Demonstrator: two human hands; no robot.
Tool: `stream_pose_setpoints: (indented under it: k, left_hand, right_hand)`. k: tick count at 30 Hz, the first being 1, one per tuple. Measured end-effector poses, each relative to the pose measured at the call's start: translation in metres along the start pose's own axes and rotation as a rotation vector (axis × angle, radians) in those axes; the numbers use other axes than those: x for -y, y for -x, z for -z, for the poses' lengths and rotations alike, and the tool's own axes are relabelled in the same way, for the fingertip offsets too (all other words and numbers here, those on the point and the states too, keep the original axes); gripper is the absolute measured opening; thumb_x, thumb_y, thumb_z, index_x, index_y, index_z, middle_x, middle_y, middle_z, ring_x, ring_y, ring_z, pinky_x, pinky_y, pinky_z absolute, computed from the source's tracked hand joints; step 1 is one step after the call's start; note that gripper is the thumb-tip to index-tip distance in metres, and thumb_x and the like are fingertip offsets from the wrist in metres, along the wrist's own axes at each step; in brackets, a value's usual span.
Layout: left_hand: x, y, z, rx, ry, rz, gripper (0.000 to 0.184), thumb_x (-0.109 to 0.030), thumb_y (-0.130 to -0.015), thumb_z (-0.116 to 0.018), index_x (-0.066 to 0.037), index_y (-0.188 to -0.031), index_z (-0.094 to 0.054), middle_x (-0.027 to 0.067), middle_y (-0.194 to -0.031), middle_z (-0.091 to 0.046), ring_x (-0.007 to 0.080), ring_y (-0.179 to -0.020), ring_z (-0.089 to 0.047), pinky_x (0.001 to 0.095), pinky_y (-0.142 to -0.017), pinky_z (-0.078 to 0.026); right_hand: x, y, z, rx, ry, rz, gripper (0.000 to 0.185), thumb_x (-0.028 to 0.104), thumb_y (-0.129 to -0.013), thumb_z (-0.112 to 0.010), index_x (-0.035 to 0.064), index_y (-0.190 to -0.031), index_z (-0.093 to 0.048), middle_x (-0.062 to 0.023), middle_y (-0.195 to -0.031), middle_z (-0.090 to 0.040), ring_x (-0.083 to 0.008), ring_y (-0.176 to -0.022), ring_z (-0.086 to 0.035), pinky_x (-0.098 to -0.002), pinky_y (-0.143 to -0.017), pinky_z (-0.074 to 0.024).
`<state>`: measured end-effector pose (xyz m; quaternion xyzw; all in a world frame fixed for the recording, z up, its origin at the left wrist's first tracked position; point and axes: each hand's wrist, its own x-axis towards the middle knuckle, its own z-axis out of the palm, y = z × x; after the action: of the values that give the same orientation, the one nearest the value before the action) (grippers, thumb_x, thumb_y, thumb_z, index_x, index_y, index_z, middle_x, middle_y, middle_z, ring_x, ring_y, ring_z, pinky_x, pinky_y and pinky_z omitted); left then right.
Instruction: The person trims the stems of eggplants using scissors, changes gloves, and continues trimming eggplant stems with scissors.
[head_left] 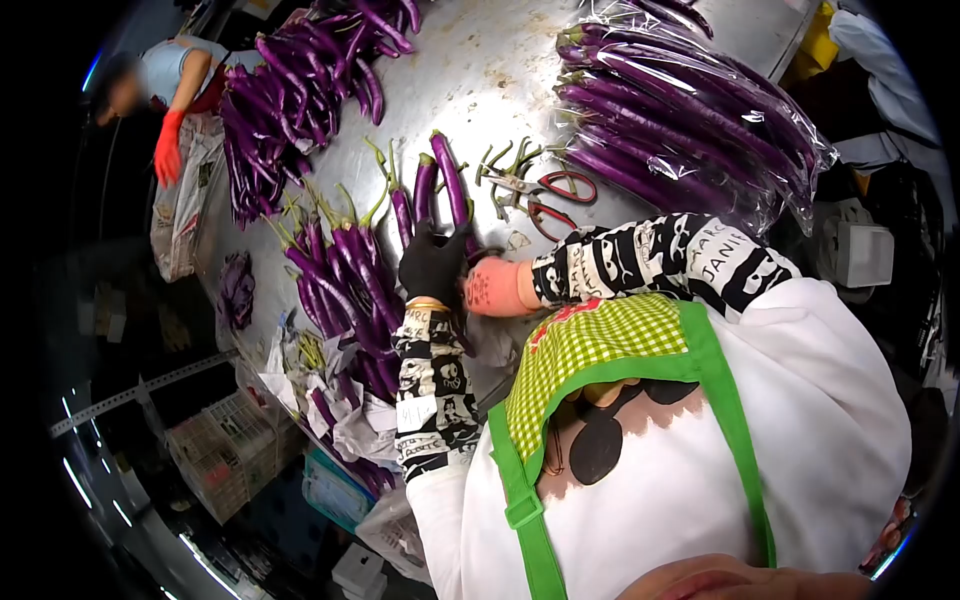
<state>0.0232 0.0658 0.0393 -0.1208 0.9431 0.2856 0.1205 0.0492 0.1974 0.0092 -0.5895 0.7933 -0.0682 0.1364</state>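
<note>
In a black glove, my left hand is closed over the lower parts of long purple eggplants lying on the metal table. My right hand, in a pink glove, is curled beside it at the lower end of another eggplant. Its fingertips are partly hidden. Red-handled scissors lie on the table ahead of my right hand, among cut green stems. To the left of my left hand is a pile of eggplants with green stems.
Clear plastic wraps a large bundle of eggplants at the right. More eggplants are heaped at the far left. Beyond them stands a person with an orange-gloved hand. A plastic crate sits below the table's left edge.
</note>
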Motion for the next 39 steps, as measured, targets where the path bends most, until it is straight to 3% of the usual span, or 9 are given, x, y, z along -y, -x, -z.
stream_pose_setpoints:
  k: [3,9,15,17,22,27,31,34,39]
  left_hand:
    - [-0.017,-0.010,-0.012,0.123,-0.290,-0.051,0.056,-0.048,-0.074,-0.079,-0.009,-0.109,-0.060,0.0169,-0.093,-0.072,0.0387,-0.092,-0.070,0.0492,-0.079,-0.054]
    - [-0.009,-0.025,-0.012,0.084,-0.239,-0.096,0.043,-0.031,-0.077,-0.071,-0.010,-0.114,-0.063,0.0174,-0.093,-0.071,0.0374,-0.090,-0.070,0.0475,-0.081,-0.054]
    - [-0.005,-0.011,0.013,0.017,0.561,0.055,0.055,-0.019,-0.082,-0.066,-0.001,-0.132,-0.056,0.0107,-0.082,-0.069,0.0244,-0.080,-0.070,0.0360,-0.072,-0.055]
    - [0.022,-0.011,0.018,-0.087,0.549,-0.200,0.052,-0.020,-0.083,-0.070,0.002,-0.129,-0.057,0.0120,-0.089,-0.069,0.0229,-0.085,-0.069,0.0348,-0.075,-0.054]
    - [0.008,0.010,0.049,-0.135,-0.015,0.002,0.048,-0.044,-0.077,-0.077,-0.009,-0.110,-0.070,0.0169,-0.090,-0.072,0.0361,-0.083,-0.070,0.0432,-0.077,-0.054]
    - [0.045,0.002,0.014,-0.337,-0.323,-0.043,0.042,-0.045,-0.081,-0.073,-0.005,-0.092,-0.069,0.0206,-0.097,-0.068,0.0383,-0.099,-0.065,0.0486,-0.076,-0.051]
    - [0.048,-0.002,-0.006,-0.385,-0.417,0.018,0.064,-0.053,-0.076,-0.077,-0.005,-0.115,-0.061,0.0220,-0.109,-0.065,0.0404,-0.105,-0.064,0.0484,-0.082,-0.053]
    - [0.026,-0.002,-0.005,-0.301,-0.476,0.111,0.113,-0.059,-0.065,-0.083,-0.006,-0.150,-0.030,0.0195,-0.110,-0.065,0.0388,-0.096,-0.067,0.0470,-0.081,-0.056]
    - [0.041,-0.020,0.002,-0.194,-0.356,0.228,0.109,-0.054,-0.062,-0.086,0.002,-0.142,-0.038,0.0251,-0.106,-0.067,0.0415,-0.093,-0.069,0.0476,-0.081,-0.057]
  right_hand:
    - [0.005,0.002,-0.010,-0.197,-0.261,0.048,0.014,0.016,-0.081,-0.064,0.0075,-0.087,-0.073,-0.0118,-0.092,-0.073,-0.0296,-0.085,-0.072,-0.0410,-0.071,-0.0579]
    - [0.038,0.018,0.023,0.477,-1.197,0.331,0.026,0.025,-0.084,-0.071,0.0074,-0.102,-0.075,-0.0116,-0.095,-0.074,-0.0218,-0.090,-0.068,-0.0372,-0.082,-0.0520]
    - [0.007,0.042,0.041,0.401,-0.567,0.066,0.065,0.054,-0.083,-0.063,0.0101,-0.131,-0.062,-0.0204,-0.123,-0.063,-0.0368,-0.117,-0.059,-0.0449,-0.099,-0.0466]
    - [-0.004,0.059,0.056,0.394,-0.664,0.051,0.062,0.053,-0.085,-0.063,0.0094,-0.130,-0.063,-0.0208,-0.119,-0.065,-0.0366,-0.117,-0.059,-0.0442,-0.099,-0.0465]
    - [-0.025,0.088,0.046,0.196,-0.777,-0.285,0.059,0.050,-0.088,-0.061,0.0050,-0.125,-0.064,-0.0201,-0.119,-0.066,-0.0345,-0.113,-0.062,-0.0432,-0.098,-0.0475]
    - [-0.061,0.109,0.030,-0.299,-0.255,-0.633,0.049,0.032,-0.087,-0.067,0.0058,-0.127,-0.054,-0.0170,-0.113,-0.061,-0.0340,-0.105,-0.059,-0.0458,-0.090,-0.0474]
    - [-0.074,0.124,0.020,-0.137,-0.037,-0.769,0.047,0.030,-0.086,-0.069,0.0081,-0.124,-0.052,-0.0163,-0.113,-0.061,-0.0338,-0.103,-0.060,-0.0451,-0.087,-0.0478]
    - [-0.077,0.120,0.009,-0.097,-0.068,-0.772,0.045,0.029,-0.086,-0.070,0.0084,-0.122,-0.053,-0.0158,-0.112,-0.062,-0.0334,-0.103,-0.060,-0.0446,-0.086,-0.0482]
    - [-0.070,0.120,0.019,-0.033,-0.170,-0.795,0.054,0.026,-0.088,-0.067,0.0063,-0.134,-0.047,-0.0175,-0.113,-0.061,-0.0351,-0.101,-0.062,-0.0445,-0.087,-0.0496]
